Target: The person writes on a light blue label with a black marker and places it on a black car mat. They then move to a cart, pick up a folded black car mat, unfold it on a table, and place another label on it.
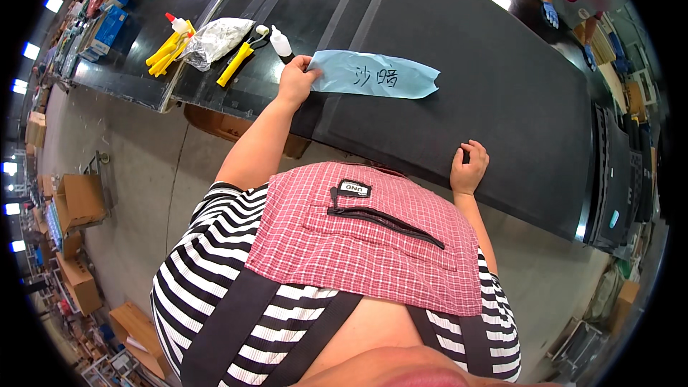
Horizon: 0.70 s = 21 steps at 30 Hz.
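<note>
Your left hand pinches the near end of a light blue paper strip, fingers closed on it, and the strip lies flat on the black panel, running away from your grip to the right. Your right hand rests loosely curled on the panel's near edge, holding nothing, well apart from the strip. Just left of your grip lie a small white bottle and yellow-handled tools.
</note>
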Motion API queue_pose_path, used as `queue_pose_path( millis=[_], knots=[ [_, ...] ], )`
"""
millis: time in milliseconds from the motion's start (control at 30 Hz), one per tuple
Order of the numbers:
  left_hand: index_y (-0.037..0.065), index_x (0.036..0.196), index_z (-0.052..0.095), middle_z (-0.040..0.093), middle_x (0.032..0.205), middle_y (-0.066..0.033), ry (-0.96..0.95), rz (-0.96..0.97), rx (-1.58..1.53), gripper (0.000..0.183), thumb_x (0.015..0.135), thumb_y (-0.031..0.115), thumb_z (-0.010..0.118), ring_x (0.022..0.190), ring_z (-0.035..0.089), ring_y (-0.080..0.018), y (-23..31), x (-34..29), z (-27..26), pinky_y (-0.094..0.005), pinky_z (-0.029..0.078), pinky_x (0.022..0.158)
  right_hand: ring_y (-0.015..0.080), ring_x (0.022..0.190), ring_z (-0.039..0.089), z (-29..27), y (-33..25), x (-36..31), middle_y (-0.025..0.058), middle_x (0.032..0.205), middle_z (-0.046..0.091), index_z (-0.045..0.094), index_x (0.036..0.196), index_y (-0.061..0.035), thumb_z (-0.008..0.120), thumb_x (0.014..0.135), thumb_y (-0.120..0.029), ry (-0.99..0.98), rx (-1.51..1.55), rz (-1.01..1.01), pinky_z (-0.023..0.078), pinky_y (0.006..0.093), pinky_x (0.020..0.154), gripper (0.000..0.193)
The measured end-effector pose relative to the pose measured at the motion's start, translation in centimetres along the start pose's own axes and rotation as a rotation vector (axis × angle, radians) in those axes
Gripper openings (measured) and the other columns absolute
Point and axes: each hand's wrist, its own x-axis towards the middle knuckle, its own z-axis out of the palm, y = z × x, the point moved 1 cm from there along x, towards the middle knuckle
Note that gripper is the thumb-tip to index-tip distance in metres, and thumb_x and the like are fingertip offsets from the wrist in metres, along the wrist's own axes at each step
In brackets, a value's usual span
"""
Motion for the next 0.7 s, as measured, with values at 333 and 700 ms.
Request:
queue_pose_path(
  millis=[333, 700],
  knots=[
    [-0.002, 0.102, 0.063, 0.068, 0.090, -0.0066, 0.019, 0.038, 0.035, 0.021, 0.082, 0.000, 0.068, 0.079, 0.063, -0.0121, -0.11, 0.14, 0.09, -0.0257, 0.049, 0.074, 0.0321, 0.103, 0.055, -0.06, -0.12, 0.16, 0.0098, 0.111, 0.062, 0.066, 0.090, -0.0070, 0.068, 0.076, -0.009, -0.011, -0.016, -0.003, 0.043, 0.0426, 0.092, 0.014],
    [-0.002, 0.101, 0.063, 0.068, 0.087, -0.0055, 0.025, 0.043, 0.013, 0.021, 0.081, 0.000, 0.069, 0.077, 0.062, -0.0116, -0.50, 0.49, 0.74, -0.0255, 0.049, 0.071, 0.0319, 0.103, 0.056, 0.03, -0.29, 0.17, 0.0101, 0.110, 0.062, 0.066, 0.090, -0.0069, 0.068, 0.076, -0.009, 0.007, -0.011, -0.010, 0.044, 0.0427, 0.091, 0.014]
  ],
)
